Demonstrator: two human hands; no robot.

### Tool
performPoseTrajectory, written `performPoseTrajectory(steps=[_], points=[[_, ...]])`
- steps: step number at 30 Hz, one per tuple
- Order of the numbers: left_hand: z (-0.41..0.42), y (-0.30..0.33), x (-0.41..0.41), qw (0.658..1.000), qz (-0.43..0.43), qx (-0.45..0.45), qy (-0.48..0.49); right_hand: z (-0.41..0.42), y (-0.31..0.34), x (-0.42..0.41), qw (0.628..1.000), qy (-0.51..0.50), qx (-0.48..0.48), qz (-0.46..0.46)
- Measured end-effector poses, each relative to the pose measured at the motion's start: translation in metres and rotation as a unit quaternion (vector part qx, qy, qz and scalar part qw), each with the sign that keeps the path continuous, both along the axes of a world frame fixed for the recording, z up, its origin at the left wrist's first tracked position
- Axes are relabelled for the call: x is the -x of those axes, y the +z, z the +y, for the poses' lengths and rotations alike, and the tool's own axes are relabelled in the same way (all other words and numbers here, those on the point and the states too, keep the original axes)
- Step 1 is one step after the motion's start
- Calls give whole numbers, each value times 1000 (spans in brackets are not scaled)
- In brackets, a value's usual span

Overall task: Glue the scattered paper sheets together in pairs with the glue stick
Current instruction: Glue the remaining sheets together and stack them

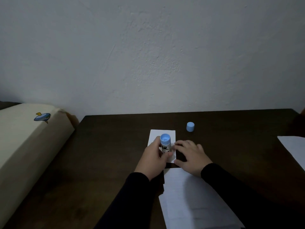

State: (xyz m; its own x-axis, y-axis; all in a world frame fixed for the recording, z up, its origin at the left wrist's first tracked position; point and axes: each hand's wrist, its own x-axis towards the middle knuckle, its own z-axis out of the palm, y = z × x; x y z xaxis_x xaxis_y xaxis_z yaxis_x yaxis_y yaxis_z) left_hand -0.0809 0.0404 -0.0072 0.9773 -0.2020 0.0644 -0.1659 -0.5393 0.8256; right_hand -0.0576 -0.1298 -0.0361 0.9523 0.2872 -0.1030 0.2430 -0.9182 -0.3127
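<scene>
A small white paper sheet (162,134) lies on the dark wooden table (107,146). My left hand (153,157) grips a blue and white glue stick (165,143), held upright with its lower end down on that sheet. My right hand (189,156) lies flat with fingers spread at the sheet's right edge, touching it. The glue stick's blue cap (190,126) stands alone on the table behind my right hand. A larger white sheet (186,195) lies near me under my right sleeve. Another white sheet (293,147) shows at the right edge.
A cream padded cushion (24,142) with a small spinning-top picture runs along the table's left side. A pale plaster wall (148,55) rises right behind the table's far edge.
</scene>
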Motion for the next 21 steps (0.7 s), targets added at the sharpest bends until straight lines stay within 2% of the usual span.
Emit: performPoseTrajectory(steps=[10,15,21], points=[[-3,4,-2,999,12,-27,-17,9,2,-1,1000,-11,13,-9],[13,8,-4,998,56,-40,14,11,5,-3,999,-15,30,14],[33,11,-4,995,64,-56,57,13,7,-2,998,-21,38,34]])
